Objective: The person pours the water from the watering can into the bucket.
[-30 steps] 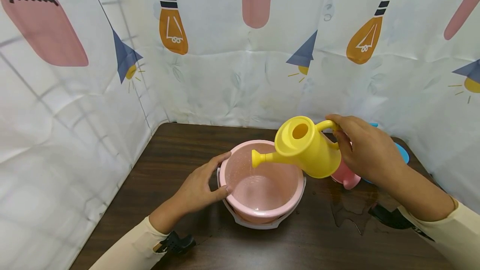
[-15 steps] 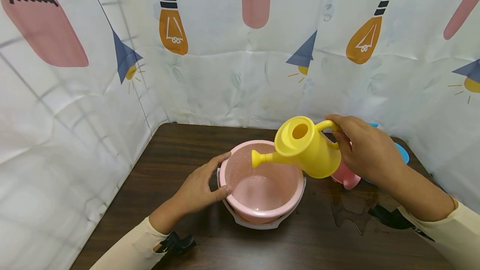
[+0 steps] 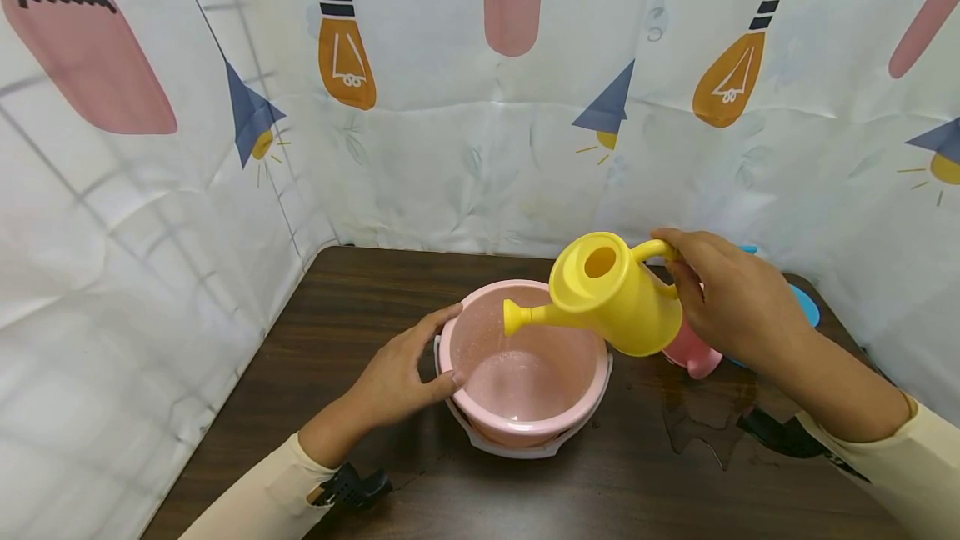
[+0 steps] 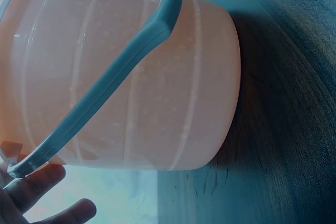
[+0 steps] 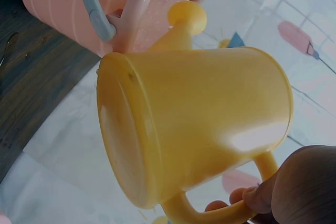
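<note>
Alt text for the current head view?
Right hand holding a yellow watering can by its handle, tilted so thin streams of water fall from the spout into a pink bucket. The left hand touches the bucket's rim. On the dark table, partly hidden pink and blue items lie near a puddle.

I see room on the dark wood-grain desk (image 3: 600,494) before the round pink plastic bucket (image 3: 517,422); a yellow plastic watering can (image 3: 622,302) overhangs its right.

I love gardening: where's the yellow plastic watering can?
In the head view, the watering can is right of centre, in the right hand, spout above the pink plastic bucket.
</note>
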Demonstrator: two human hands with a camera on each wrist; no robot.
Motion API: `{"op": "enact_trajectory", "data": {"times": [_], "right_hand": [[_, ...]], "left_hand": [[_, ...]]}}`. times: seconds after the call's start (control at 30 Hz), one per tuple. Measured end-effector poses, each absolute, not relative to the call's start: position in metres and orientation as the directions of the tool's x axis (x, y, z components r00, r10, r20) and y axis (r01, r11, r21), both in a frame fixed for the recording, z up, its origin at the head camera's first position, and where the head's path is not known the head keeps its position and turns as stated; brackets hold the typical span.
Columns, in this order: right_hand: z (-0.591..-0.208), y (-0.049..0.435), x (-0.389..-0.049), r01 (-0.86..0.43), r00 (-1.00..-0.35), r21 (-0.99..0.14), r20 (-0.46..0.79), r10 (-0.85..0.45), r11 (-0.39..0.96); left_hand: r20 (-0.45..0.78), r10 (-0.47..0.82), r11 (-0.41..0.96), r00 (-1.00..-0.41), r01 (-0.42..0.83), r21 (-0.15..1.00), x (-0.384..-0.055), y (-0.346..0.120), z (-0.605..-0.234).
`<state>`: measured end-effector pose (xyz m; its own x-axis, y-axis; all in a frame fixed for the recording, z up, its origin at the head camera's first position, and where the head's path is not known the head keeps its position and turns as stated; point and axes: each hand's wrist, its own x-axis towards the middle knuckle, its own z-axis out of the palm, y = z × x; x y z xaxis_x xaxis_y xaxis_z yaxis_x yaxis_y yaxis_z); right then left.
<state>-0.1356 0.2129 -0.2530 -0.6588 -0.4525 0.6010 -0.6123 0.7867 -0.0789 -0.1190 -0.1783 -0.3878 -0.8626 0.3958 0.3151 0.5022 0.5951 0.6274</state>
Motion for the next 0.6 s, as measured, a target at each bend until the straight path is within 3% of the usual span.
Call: {"op": "enact_trajectory", "data": {"times": [0.6], "right_hand": [[-0.2516,0.2119,-0.1348,-0.596,-0.677,-0.092,0.591,-0.439,0.797]], "left_hand": [[0.303,0.393,0.593,-0.868,0.491,0.638,-0.1181,-0.1789,-0.3876]]}}
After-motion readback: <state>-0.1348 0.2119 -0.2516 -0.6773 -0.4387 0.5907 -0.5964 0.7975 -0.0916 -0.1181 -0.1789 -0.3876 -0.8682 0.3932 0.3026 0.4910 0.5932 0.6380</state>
